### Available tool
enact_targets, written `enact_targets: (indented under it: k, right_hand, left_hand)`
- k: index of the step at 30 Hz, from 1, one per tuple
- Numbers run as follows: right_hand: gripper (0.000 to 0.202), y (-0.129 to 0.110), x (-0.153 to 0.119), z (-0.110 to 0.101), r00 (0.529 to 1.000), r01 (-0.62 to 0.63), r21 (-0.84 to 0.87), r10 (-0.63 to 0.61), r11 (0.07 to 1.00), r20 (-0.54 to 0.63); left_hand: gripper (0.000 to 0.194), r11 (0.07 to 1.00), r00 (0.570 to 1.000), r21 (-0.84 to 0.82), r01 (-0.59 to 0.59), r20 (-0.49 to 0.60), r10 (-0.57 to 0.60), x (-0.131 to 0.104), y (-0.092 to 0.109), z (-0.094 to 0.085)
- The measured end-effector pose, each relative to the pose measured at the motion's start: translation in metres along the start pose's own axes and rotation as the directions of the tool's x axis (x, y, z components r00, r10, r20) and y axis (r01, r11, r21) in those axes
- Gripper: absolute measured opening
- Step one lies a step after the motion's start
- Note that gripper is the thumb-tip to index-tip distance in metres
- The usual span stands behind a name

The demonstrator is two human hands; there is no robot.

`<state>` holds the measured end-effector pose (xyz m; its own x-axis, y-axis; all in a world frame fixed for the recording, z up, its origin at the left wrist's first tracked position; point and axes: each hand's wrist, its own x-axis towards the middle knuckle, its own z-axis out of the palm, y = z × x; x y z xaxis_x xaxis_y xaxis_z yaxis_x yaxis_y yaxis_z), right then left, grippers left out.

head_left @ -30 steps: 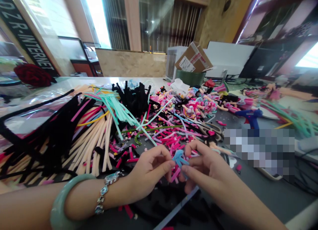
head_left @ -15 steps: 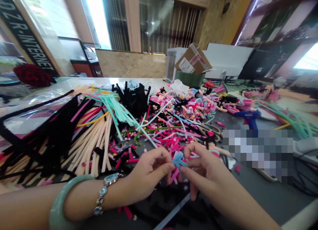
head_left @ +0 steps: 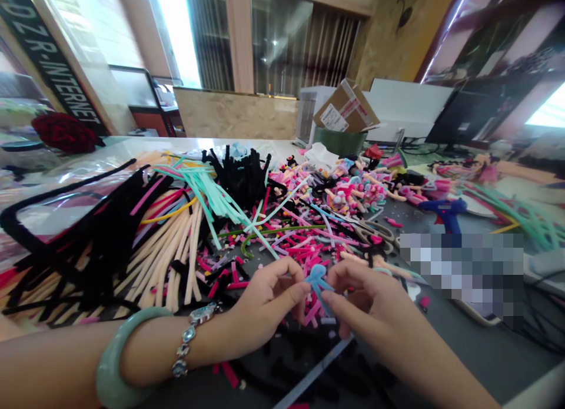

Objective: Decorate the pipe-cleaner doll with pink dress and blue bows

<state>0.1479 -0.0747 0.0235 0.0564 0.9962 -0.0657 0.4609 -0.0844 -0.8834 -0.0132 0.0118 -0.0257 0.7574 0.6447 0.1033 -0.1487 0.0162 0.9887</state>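
Note:
A small light-blue pipe cleaner bow (head_left: 316,273), with loops at the top and short tails below, is held up between my fingertips. My left hand (head_left: 271,303), with a green bangle and a silver bracelet on its wrist, pinches the bow's left side between thumb and forefinger. From the right, my right hand (head_left: 364,297) closes thumb and forefinger on its right side and a tail. Beneath the hands, pink pipe cleaner offcuts (head_left: 309,250) are scattered over the dark table. A long pale grey-blue strip (head_left: 311,376) lies slanting below the right hand.
Bundles of beige pipe cleaners (head_left: 170,244), black ones (head_left: 99,226) and mint ones (head_left: 216,191) lie to the left. Small pink dolls (head_left: 353,188) are heaped behind. A blue glue gun (head_left: 445,212), scissors (head_left: 375,232) and a blurred-out device (head_left: 463,279) are on the right.
The blue piece has turned slightly between my fingers; its loops stand higher and a tail now points down to the right. The right fingertips have shifted a little. The view has moved slightly.

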Motion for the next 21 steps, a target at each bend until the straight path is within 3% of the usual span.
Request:
enact_targets:
  k: [6, 21]
  right_hand:
    - [0.018, 0.0047, -0.0005, -0.0012, 0.999, 0.008, -0.16, -0.014, 0.987, -0.037]
    - [0.014, 0.0047, 0.0003, -0.0021, 0.998, 0.012, -0.206, -0.024, 0.979, -0.057]
  left_hand:
    - [0.023, 1.0, 1.0, -0.012, 0.001, 0.016, -0.001, -0.0014, 0.0019, 0.001]
    - [0.024, 1.0, 0.999, 0.005, -0.008, 0.039, 0.008, -0.0007, 0.0038, 0.001]
